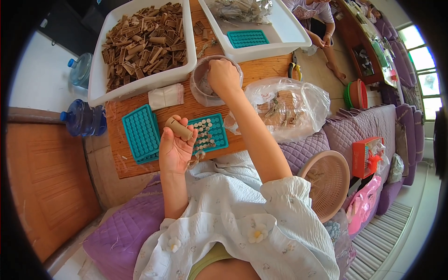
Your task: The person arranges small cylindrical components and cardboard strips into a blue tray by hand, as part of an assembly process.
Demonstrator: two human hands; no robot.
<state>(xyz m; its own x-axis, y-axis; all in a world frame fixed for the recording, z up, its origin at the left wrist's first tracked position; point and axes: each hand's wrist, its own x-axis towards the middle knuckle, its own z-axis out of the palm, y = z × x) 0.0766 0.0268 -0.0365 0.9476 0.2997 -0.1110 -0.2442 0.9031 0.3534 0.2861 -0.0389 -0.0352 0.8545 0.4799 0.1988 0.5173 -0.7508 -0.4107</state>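
Note:
My left hand (174,148) is closed round a brown tube (178,128) with a slot in its side, held above the table's near edge. Beneath it lies a teal tray (219,135) with round pockets, several holding small pale and silvery round pieces. Left of that hand, more teal trays (138,132) are stacked. My right hand (224,78) reaches into a clear round tub (199,95), its fingers curled down and partly hidden; what they hold, if anything, does not show. A clear plastic bag (298,114) with brown pieces sits right of the tub.
A white bin (190,51) piled with brown tubes stands at the back left of the wooden table (261,68). Beside it, another white bin (291,39) holds a teal tray and bagged pieces. Pliers (295,71) lie near the right edge. Another person (322,23) sits beyond.

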